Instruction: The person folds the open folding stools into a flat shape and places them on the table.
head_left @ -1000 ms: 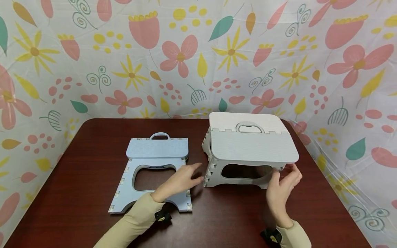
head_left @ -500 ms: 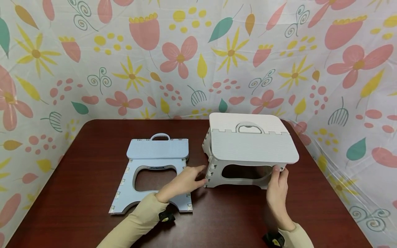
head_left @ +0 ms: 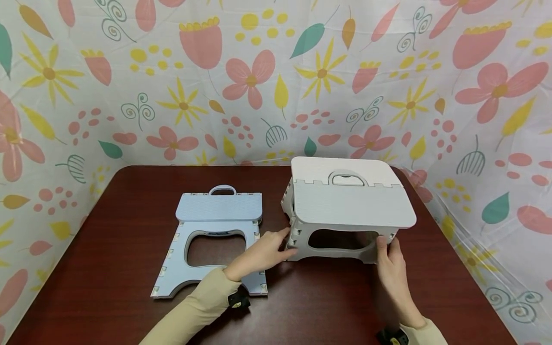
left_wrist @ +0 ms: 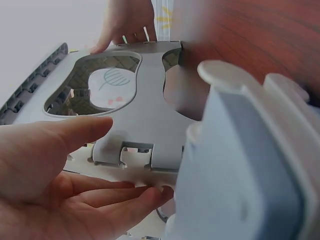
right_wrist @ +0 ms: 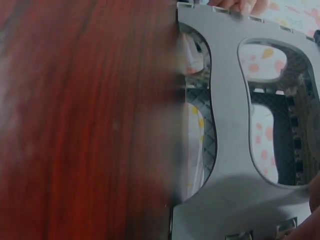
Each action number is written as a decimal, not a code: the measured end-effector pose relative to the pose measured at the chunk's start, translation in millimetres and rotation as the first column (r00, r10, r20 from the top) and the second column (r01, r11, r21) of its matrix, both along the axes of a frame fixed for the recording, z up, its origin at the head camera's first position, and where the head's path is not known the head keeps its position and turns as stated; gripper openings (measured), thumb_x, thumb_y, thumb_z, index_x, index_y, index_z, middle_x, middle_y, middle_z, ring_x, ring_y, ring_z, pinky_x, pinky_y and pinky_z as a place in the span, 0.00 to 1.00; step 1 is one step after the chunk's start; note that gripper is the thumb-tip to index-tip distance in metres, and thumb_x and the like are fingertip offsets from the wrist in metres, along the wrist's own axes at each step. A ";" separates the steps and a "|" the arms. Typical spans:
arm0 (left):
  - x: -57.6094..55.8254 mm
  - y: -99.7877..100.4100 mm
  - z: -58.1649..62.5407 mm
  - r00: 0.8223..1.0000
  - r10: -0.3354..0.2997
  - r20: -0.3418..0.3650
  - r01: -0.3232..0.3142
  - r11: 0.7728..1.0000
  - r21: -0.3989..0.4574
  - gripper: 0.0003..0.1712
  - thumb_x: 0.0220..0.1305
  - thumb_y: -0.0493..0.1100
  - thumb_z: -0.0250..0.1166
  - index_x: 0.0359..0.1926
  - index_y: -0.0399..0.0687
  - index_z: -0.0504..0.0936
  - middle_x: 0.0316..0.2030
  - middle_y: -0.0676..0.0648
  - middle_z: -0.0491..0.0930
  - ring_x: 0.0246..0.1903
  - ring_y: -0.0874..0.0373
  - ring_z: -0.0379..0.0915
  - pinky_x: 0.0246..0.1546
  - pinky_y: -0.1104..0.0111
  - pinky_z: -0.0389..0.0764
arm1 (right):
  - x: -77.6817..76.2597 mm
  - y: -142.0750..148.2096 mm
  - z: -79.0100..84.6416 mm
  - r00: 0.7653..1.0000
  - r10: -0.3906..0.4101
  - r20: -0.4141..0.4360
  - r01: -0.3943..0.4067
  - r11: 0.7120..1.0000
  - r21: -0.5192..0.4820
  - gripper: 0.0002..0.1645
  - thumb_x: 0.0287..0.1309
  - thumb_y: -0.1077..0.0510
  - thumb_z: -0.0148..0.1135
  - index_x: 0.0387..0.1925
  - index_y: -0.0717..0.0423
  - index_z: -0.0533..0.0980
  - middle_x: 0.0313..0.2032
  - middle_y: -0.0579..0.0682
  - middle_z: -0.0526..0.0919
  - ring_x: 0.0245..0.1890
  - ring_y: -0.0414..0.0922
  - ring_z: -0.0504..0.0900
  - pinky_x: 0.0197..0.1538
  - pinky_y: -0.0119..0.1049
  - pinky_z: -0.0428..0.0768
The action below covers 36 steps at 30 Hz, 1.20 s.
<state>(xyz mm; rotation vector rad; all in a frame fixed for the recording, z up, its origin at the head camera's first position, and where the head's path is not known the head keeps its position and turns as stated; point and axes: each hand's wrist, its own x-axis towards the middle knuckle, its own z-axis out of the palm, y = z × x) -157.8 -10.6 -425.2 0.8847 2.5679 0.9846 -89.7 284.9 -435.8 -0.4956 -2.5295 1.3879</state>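
Observation:
A grey-white folding stool (head_left: pixel 351 203) stands unfolded on the right of the table, its carry handle lying at the middle of the top. My left hand (head_left: pixel 264 251) is at its front left corner. In the left wrist view that hand (left_wrist: pixel 75 175) has the thumb over the front leg panel and the fingers along the hinged side, gripping the edge between them. At the front right corner my right hand (head_left: pixel 393 273) holds the other edge, thumb on the front panel; its fingers are partly hidden behind the leg. A light blue folding stool (head_left: pixel 220 207) lies folded flat under my left forearm.
The dark red-brown table (head_left: pixel 108 249) carries both stools. Behind it hangs a flower-patterned curtain (head_left: pixel 258 86), close to the white stool's rear. The blue stool's edge (left_wrist: pixel 235 165) is very near my left wrist.
My left hand has moved right, from beside the white stool onto its left corner. My right hand has brought its fingers in round the right leg and slid slightly lower. Both stools have stayed put.

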 end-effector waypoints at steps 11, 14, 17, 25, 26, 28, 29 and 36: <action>-6.6 8.6 -3.3 1.000 0.016 -0.003 -0.016 0.999 0.039 0.32 0.63 0.52 0.66 0.60 0.35 0.70 0.33 0.46 0.84 0.25 0.66 0.75 0.32 0.74 0.75 | -5.2 22.8 -1.7 0.982 0.181 0.047 -0.187 0.969 0.162 0.32 0.74 0.49 0.44 0.66 0.71 0.59 0.55 0.74 0.74 0.48 0.51 0.78 0.48 0.39 0.75; -8.8 10.4 -5.3 0.999 0.026 0.025 -0.027 0.998 0.049 0.33 0.62 0.52 0.67 0.61 0.38 0.70 0.32 0.48 0.84 0.22 0.69 0.74 0.30 0.75 0.74 | -6.2 27.9 -2.4 0.972 0.226 0.063 -0.234 0.953 0.194 0.31 0.72 0.49 0.48 0.63 0.71 0.62 0.49 0.71 0.78 0.37 0.33 0.75 0.37 0.27 0.74; -10.7 11.8 -6.6 0.998 0.034 0.047 -0.037 0.998 0.049 0.36 0.61 0.52 0.68 0.64 0.39 0.67 0.34 0.47 0.85 0.23 0.69 0.76 0.30 0.75 0.75 | -7.2 31.1 -3.7 0.958 0.277 0.075 -0.286 0.940 0.187 0.32 0.70 0.50 0.52 0.63 0.72 0.62 0.49 0.70 0.77 0.35 0.28 0.72 0.35 0.27 0.73; -12.6 15.2 -7.2 0.997 0.039 0.068 -0.042 0.998 0.040 0.40 0.60 0.51 0.69 0.67 0.39 0.64 0.41 0.44 0.85 0.30 0.62 0.81 0.34 0.73 0.76 | -11.9 36.5 -4.9 0.925 0.352 0.140 -0.370 0.919 0.135 0.38 0.64 0.50 0.61 0.65 0.69 0.59 0.54 0.68 0.73 0.36 0.32 0.71 0.35 0.30 0.72; -12.4 15.8 -7.3 0.997 0.040 0.072 -0.043 0.998 0.041 0.40 0.60 0.50 0.69 0.67 0.38 0.64 0.42 0.43 0.85 0.32 0.61 0.82 0.35 0.72 0.77 | -12.8 37.3 -5.2 0.922 0.361 0.141 -0.379 0.917 0.124 0.39 0.63 0.51 0.63 0.65 0.69 0.59 0.55 0.68 0.73 0.37 0.31 0.71 0.35 0.30 0.73; -11.6 17.5 -7.9 0.996 0.047 0.074 -0.050 0.998 0.042 0.40 0.59 0.50 0.70 0.67 0.38 0.64 0.45 0.42 0.84 0.37 0.58 0.83 0.38 0.71 0.78 | -14.3 38.8 -6.1 0.916 0.377 0.138 -0.393 0.912 0.117 0.40 0.60 0.52 0.66 0.64 0.69 0.60 0.56 0.68 0.73 0.38 0.29 0.72 0.36 0.29 0.74; -11.0 18.5 -8.2 0.996 0.051 0.077 -0.055 0.997 0.047 0.41 0.59 0.49 0.70 0.67 0.37 0.63 0.46 0.42 0.84 0.40 0.56 0.83 0.39 0.70 0.78 | -15.0 39.6 -6.5 0.913 0.384 0.136 -0.399 0.910 0.112 0.39 0.59 0.53 0.67 0.64 0.69 0.61 0.55 0.68 0.74 0.38 0.27 0.72 0.37 0.29 0.74; -7.5 24.4 -11.6 0.991 0.095 0.093 -0.107 0.986 0.130 0.46 0.57 0.50 0.71 0.69 0.35 0.60 0.55 0.40 0.79 0.53 0.50 0.78 0.50 0.62 0.78 | -18.6 43.7 -7.4 0.899 0.411 0.150 -0.431 0.892 0.135 0.36 0.58 0.52 0.68 0.60 0.68 0.65 0.51 0.64 0.78 0.38 0.28 0.74 0.37 0.29 0.75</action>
